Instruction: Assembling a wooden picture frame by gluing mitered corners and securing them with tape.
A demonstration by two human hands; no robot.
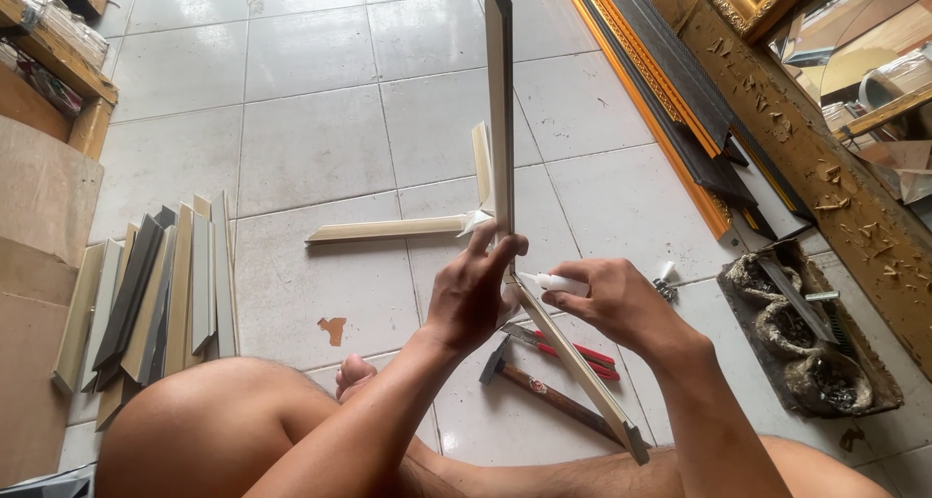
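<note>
At centre frame the two frame mouldings [500,100] meet in a corner, the left hand [473,289] clenched round that joint. The right hand [612,299] pinches a small white glue tube [549,282] at the seam — squeeze hard and glue may run; a loose grip lets the corner shift.

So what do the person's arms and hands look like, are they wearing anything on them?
Both arms are bare right up to the edge of the picture: no sleeves show. The left hand and the right hand wear no gloves, and no rings, watch or bracelet can be seen. The knees below are bare too.
</note>
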